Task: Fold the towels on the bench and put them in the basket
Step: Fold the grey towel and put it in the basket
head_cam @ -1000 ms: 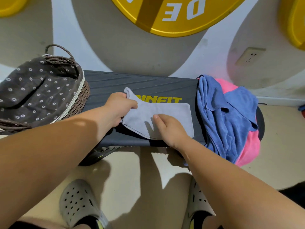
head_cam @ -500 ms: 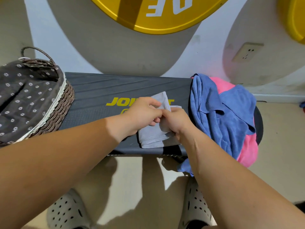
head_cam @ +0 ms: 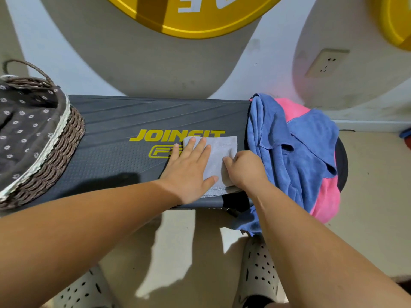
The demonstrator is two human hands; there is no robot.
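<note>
Grey towel (head_cam: 219, 156) lies folded into a small rectangle on the bench (head_cam: 124, 121), towards the right part, partly covering the yellow lettering (head_cam: 160, 135) and just beside the blue towel (head_cam: 289, 156). The left hand (head_cam: 189, 174) lies flat on its left half, fingers (head_cam: 201, 147) straight and spread, gripping nothing. I judge that this flat press pins the layers and smooths the crease so the fold does not spring open. The right hand (head_cam: 246, 170) rests on the towel's near right part with its fingers (head_cam: 229, 162) curled under. It seems to pinch the cloth at the edge, probably to keep the layers lined up, though the exact grip is hidden beneath the knuckles. The blue towel is draped loose over the pink towel (head_cam: 327, 196) at the bench's right end and hangs off the near edge, so both wait for folding. The basket (head_cam: 66, 138) stands at the left end, well apart from the hands and open upward, which suits a short carry across once this fold looks tidy
</note>
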